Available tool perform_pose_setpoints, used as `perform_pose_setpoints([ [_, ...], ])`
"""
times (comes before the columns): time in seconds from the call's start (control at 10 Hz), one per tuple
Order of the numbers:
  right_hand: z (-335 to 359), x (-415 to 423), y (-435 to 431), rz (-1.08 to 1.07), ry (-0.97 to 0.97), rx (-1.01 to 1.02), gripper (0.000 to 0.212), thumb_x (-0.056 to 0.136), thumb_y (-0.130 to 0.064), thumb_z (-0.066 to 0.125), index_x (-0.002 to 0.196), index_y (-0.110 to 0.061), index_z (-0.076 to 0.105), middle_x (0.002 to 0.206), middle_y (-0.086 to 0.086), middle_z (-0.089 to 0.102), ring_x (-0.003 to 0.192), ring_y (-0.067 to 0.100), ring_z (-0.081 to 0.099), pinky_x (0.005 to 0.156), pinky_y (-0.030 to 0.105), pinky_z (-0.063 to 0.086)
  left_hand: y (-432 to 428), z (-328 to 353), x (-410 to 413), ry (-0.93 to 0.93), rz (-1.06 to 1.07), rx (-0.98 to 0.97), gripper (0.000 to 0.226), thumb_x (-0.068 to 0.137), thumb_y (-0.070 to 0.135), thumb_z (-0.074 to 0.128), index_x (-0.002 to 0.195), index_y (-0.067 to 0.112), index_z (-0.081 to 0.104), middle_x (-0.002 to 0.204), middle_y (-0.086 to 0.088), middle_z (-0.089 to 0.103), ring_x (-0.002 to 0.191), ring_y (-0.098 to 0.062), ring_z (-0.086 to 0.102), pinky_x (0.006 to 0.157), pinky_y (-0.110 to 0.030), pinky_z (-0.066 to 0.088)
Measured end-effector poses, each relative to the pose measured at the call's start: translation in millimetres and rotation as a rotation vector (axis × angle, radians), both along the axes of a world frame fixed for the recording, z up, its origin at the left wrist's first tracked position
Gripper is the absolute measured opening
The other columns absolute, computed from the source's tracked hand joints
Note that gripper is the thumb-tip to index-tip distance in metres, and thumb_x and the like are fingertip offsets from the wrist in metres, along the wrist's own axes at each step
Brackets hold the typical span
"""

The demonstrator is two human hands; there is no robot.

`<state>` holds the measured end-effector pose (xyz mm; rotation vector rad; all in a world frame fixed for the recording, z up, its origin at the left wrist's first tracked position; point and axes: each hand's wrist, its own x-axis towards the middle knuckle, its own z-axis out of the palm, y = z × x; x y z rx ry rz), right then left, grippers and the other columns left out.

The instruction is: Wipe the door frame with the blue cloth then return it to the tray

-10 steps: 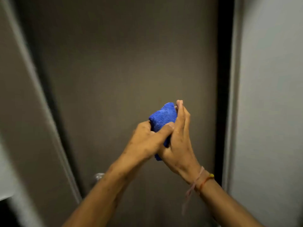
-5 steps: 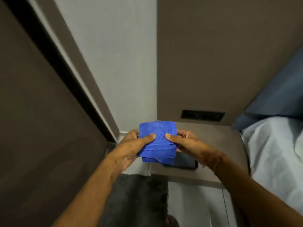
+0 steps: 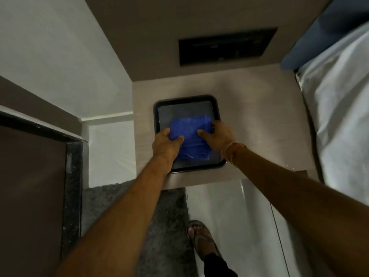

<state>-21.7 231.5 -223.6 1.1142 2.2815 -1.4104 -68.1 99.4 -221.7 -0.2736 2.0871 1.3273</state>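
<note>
- The blue cloth (image 3: 188, 134) is folded into a thick pad and sits inside the dark tray (image 3: 186, 99) on the counter (image 3: 259, 116), between the two hands.
- It looks soft, light and limp; folded layers will likely slide apart if pinched by one corner, so opposite edges are the sensible place to hold it.
- The left hand (image 3: 166, 145) clasps the cloth's left edge, thumb on top and fingers curled beneath.
- The right hand (image 3: 218, 136) grips the right edge likewise, thumb pressing the top layer.
- Both arms reach forward and down, wrists over the tray's near rim.
- Whether the cloth already rests fully on the tray floor is unclear; release seems the remaining step.
</note>
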Motion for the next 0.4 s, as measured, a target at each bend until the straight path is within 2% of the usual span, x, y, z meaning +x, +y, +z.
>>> perform_pose_setpoints([
  [0.1, -23.4, -6.1, 8.9, 0.045, -0.058, 0.126, 0.036, 0.086, -0.019, 0.065, 0.115, 0.001, 0.057, 0.117, 0.022, 0.063, 0.108, 0.035, 0.059, 0.093, 0.040, 0.049, 7.5, -25.1, -1.9, 0.043, -0.082, -0.098, 0.033, 0.088, 0.012, 0.060, 0.120, 0.007, 0.054, 0.114, -0.009, 0.060, 0.103, -0.027, 0.059, 0.089, -0.030, 0.048],
  [0.3, -34.7, -6.3, 6.3, 0.130, -0.131, 0.181, 0.036, 0.089, -0.011, 0.057, 0.123, 0.002, 0.051, 0.124, 0.025, 0.057, 0.114, 0.038, 0.054, 0.098, 0.042, 0.046, 8.1, -34.7, -3.4, 0.137, -0.305, -0.339, 0.031, 0.089, 0.015, 0.054, 0.118, 0.003, 0.053, 0.121, -0.024, 0.055, 0.109, -0.036, 0.056, 0.095, -0.046, 0.049],
  [0.4, -25.8, 0.5, -2.3, 0.200, -0.095, 0.296, 0.040, 0.091, -0.010, 0.054, 0.128, 0.001, 0.044, 0.131, 0.024, 0.048, 0.118, 0.038, 0.049, 0.102, 0.044, 0.045, -0.2, -25.1, -0.4, 0.253, -0.333, -0.406, 0.038, 0.090, 0.019, 0.053, 0.124, 0.006, 0.048, 0.125, -0.022, 0.047, 0.113, -0.036, 0.050, 0.098, -0.046, 0.046],
])
